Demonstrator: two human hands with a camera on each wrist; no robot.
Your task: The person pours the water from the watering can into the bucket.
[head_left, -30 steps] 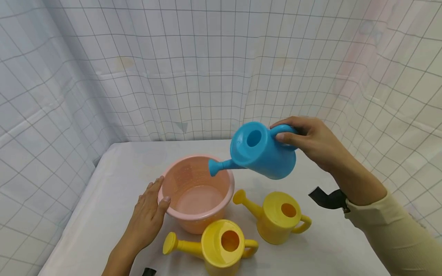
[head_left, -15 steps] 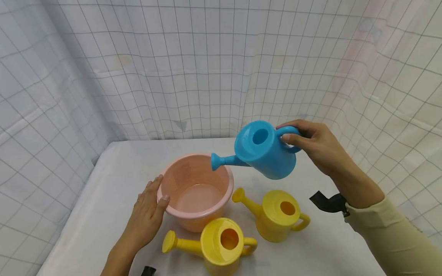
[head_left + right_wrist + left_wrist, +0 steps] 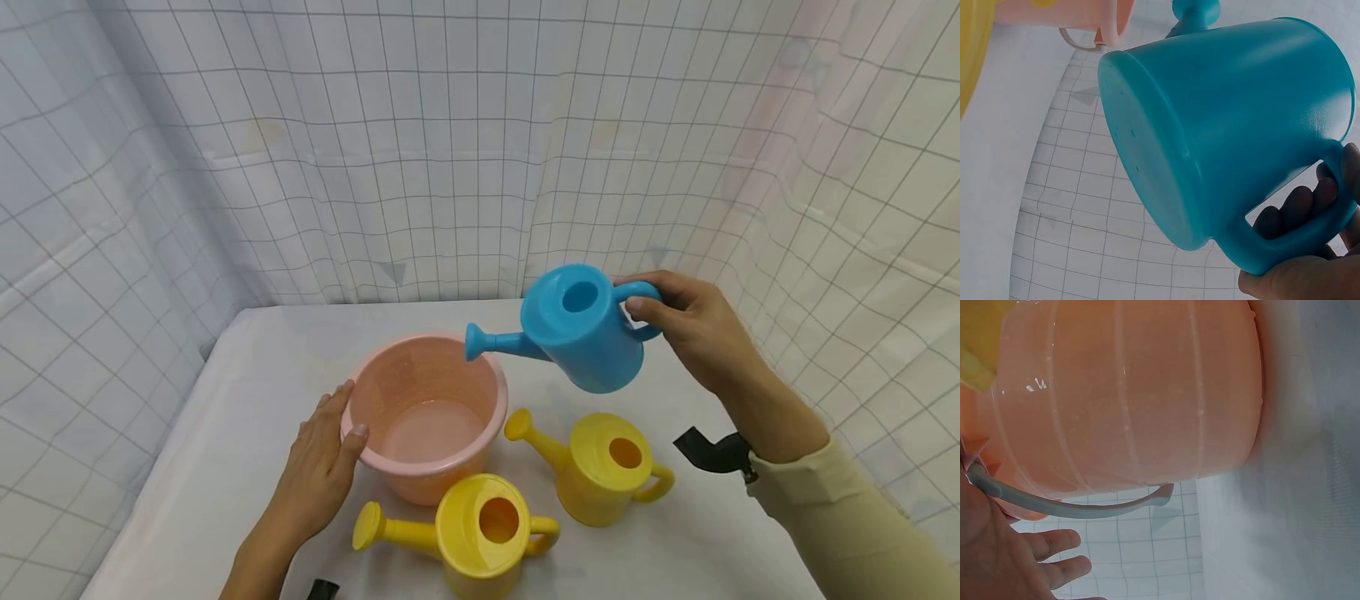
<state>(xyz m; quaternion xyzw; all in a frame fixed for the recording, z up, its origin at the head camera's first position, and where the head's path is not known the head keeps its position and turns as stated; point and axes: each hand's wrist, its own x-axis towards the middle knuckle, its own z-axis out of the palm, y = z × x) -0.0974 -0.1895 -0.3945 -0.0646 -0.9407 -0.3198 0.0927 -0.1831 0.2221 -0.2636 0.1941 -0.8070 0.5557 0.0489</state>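
My right hand [image 3: 701, 329] grips the handle of a blue watering can [image 3: 592, 342], with fingers curled through the handle in the right wrist view. The can is held up off the table, tipped slightly toward its spout, whose head overlaps the right rim of a pink bucket [image 3: 427, 475] in the head view. My left hand [image 3: 318, 467] rests on the bucket's left rim, its fingers fairly straight along the outside. A grey bail handle [image 3: 1085, 509] hangs at the bucket's side beside those fingers. A little clear liquid seems to lie on the bucket's bottom.
One yellow watering can [image 3: 480, 533] stands in front of the bucket, and a second yellow watering can [image 3: 603, 471] stands to its right, both spouts pointing left. White cloth covers the table [image 3: 285, 350]. Grid-patterned curtains [image 3: 450, 167] enclose the back and sides.
The blue watering can has moved slightly right and turned more upright, its spout rising toward the bucket's right rim. My left hand stays on the bucket.
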